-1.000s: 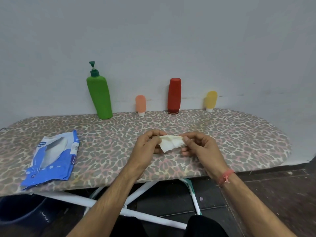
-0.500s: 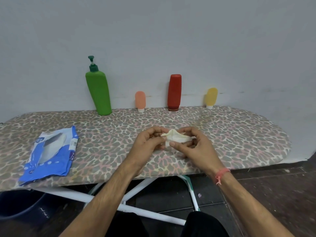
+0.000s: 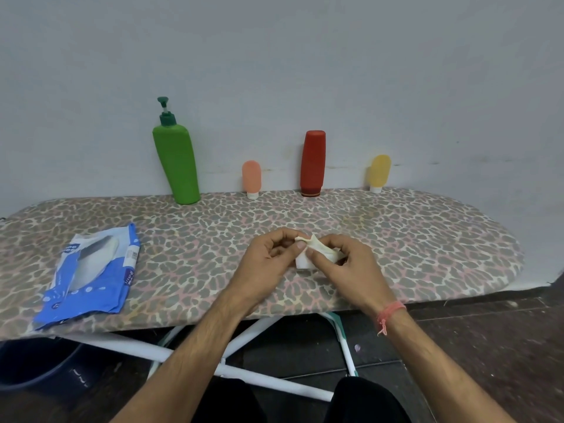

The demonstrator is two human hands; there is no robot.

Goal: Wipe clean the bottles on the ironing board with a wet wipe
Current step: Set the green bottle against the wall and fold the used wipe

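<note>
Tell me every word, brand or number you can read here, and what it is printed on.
Blue wet wipe pack: white lettering and a barcode sticker, too small and blurred to read.
Green pump bottle, peach tube, red bottle, yellow tube: no text visible.

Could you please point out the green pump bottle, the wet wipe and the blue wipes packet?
green pump bottle (image 3: pixel 177 166): head view, middle of its body.
wet wipe (image 3: pixel 304 261): head view, white fold between the hands.
blue wipes packet (image 3: pixel 91 288): head view, its blue lower half.

Dim even indoor light, soft shadows, no glare, sharp focus, wide-angle bending at edges
</note>
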